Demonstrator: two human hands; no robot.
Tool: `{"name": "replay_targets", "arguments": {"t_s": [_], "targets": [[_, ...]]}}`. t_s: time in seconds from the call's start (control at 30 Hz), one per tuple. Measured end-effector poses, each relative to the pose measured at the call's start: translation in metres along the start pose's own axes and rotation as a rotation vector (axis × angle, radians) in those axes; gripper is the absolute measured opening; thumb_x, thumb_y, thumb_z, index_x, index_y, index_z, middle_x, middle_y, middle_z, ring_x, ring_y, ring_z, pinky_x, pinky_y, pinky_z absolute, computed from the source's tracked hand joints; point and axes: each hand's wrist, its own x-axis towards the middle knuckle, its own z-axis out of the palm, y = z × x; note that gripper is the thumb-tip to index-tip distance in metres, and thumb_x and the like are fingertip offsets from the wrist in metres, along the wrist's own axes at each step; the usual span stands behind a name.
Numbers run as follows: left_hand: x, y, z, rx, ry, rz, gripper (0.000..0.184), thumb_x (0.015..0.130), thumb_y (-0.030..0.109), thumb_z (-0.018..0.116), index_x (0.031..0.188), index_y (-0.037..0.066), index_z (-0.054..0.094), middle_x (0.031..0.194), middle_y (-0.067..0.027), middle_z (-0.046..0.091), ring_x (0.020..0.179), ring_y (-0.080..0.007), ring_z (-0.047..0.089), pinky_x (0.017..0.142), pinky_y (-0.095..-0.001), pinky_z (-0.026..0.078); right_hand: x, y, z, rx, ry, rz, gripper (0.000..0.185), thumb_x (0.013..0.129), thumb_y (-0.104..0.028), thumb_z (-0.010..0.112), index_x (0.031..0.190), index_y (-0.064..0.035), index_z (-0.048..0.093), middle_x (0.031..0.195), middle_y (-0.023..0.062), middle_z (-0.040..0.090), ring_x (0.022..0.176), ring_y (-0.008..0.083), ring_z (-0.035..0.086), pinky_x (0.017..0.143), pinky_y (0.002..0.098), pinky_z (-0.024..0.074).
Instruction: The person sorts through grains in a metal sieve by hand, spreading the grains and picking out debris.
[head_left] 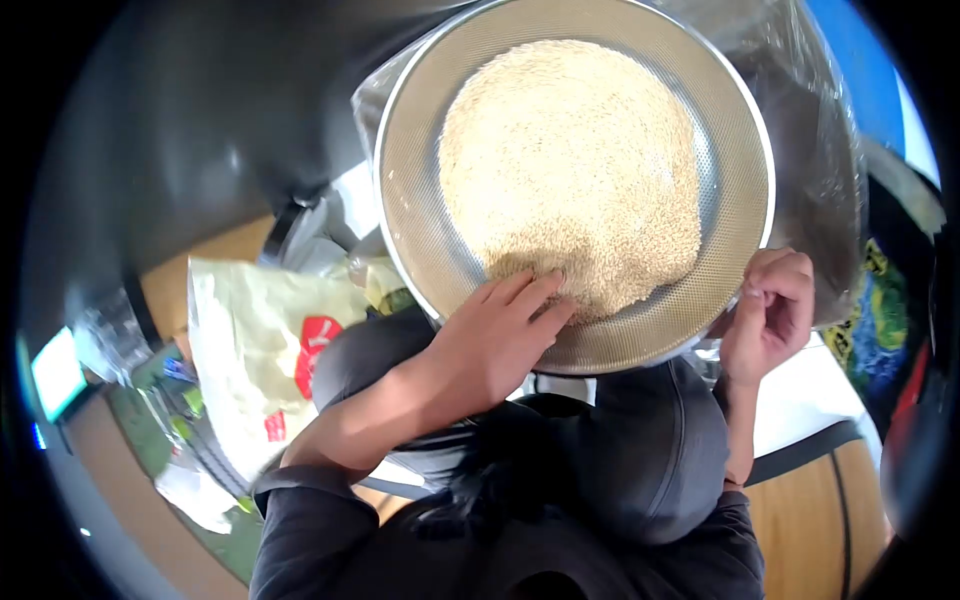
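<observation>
A large round sieve (640, 345) with fine metal mesh walls and a bright rim sits in front of me, above my knees. Pale, sesame-like small grains (575, 150) lie in a wide layer on its bottom. My left hand (510, 325) reaches over the near rim, its fingers stretched and slightly apart, the tips touching the near edge of the grains. Just outside the rim at the right, my right hand (770, 315) is closed, thumb and fingertips pinched together. What they hold, if anything, is too small to make out.
Clear plastic sheeting (815, 170) lies behind and right of the sieve. A pale bag with red print (240, 350) stands at the left, beside my knee. A colourful printed bag (880, 310) is at the far right. A lit screen (60, 372) shows at the far left.
</observation>
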Motion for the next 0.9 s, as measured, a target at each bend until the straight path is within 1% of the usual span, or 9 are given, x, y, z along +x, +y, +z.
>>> {"name": "replay_targets", "arguments": {"t_s": [0.13,0.3,0.37,0.4,0.47,0.5,0.57,0.73,0.9], "targets": [[-0.003,0.022,0.005,0.017,0.127,-0.079,0.049,0.100,0.035,0.060,0.132,-0.001,0.061,0.136,-0.0265,0.059,0.128,-0.0438,0.054,0.108,-0.0511,0.042,0.022,-0.030,0.003,-0.234,-0.208,0.096,0.006,0.086,0.006,0.061,0.090,0.0027,0.060,0.081,0.0045,0.052,0.071,0.0120,0.048,0.064,0.0265,0.0391],[-0.002,0.041,0.022,0.071,0.120,-0.067,0.066,0.099,0.055,0.052,0.135,0.000,0.061,0.137,-0.0293,0.059,0.126,-0.0397,0.056,0.107,-0.0519,0.038,0.067,-0.081,0.048,-0.501,-0.897,0.205,0.014,0.091,-0.004,0.064,0.104,0.0018,0.066,0.082,0.0103,0.060,0.075,0.0186,0.061,0.072,0.0326,0.0491],[-0.001,0.047,0.030,0.125,0.133,-0.092,0.062,0.100,0.049,0.053,0.136,-0.001,0.060,0.137,-0.0294,0.059,0.126,-0.0397,0.057,0.106,-0.0534,0.039,0.076,-0.076,0.074,-0.457,-1.241,0.224,0.019,0.097,-0.010,0.062,0.112,0.0002,0.068,0.092,0.0106,0.068,0.084,0.0180,0.068,0.078,0.0342,0.0527],[0.001,0.051,0.033,0.193,0.130,-0.122,0.058,0.100,0.043,0.054,0.136,-0.002,0.059,0.137,-0.0294,0.059,0.126,-0.0396,0.057,0.106,-0.0549,0.040,0.079,-0.068,0.089,-0.478,-1.253,0.230,0.019,0.097,-0.010,0.062,0.112,0.0002,0.068,0.092,0.0106,0.068,0.084,0.0180,0.068,0.078,0.0342,0.0527],[0.008,0.056,0.039,0.238,0.113,-0.139,0.053,0.098,0.035,0.055,0.136,-0.003,0.058,0.137,-0.0290,0.060,0.125,-0.0389,0.058,0.104,-0.0557,0.042,0.080,-0.051,0.120,-0.246,-1.518,0.638,0.022,0.100,-0.010,0.057,0.116,-0.0004,0.067,0.105,0.0093,0.073,0.092,0.0170,0.070,0.083,0.0326,0.0546],[0.012,0.059,0.040,0.305,0.085,-0.164,0.050,0.097,0.026,0.057,0.136,-0.004,0.058,0.137,-0.0286,0.060,0.124,-0.0382,0.060,0.103,-0.0566,0.044,0.078,-0.043,0.132,-0.272,-1.523,0.648,0.022,0.100,-0.010,0.057,0.116,-0.0004,0.067,0.105,0.0093,0.073,0.092,0.0170,0.070,0.083,0.0326,0.0546],[0.019,0.068,0.040,0.292,0.045,-0.207,0.049,0.094,0.020,0.057,0.137,-0.005,0.057,0.138,-0.0286,0.060,0.122,-0.0376,0.061,0.102,-0.0565,0.047,0.071,-0.030,0.153,-0.103,-1.679,0.987,0.026,0.102,-0.009,0.053,0.122,0.0009,0.066,0.114,0.0088,0.071,0.098,0.0169,0.070,0.088,0.0309,0.0557],[0.034,0.090,0.051,0.379,-0.016,-0.402,0.052,0.093,0.012,0.055,0.141,-0.007,0.053,0.144,-0.0291,0.055,0.124,-0.0408,0.062,0.103,-0.0587,0.049,0.045,-0.008,0.188,-0.027,-1.622,1.163,0.034,0.103,-0.006,0.049,0.134,0.0029,0.058,0.121,0.0128,0.069,0.104,0.0199,0.070,0.093,0.0307,0.0557],[0.035,0.097,0.045,0.542,-0.174,-0.336,0.054,0.089,0.007,0.059,0.140,-0.009,0.054,0.145,-0.0293,0.053,0.104,-0.0443,0.070,0.082,-0.0540,0.062,0.045,0.002,0.203,0.227,-1.122,1.254,0.044,0.104,-0.004,0.046,0.148,-0.0032,0.046,0.135,0.0183,0.063,0.115,0.0271,0.068,0.101,0.0360,0.0554]]}}
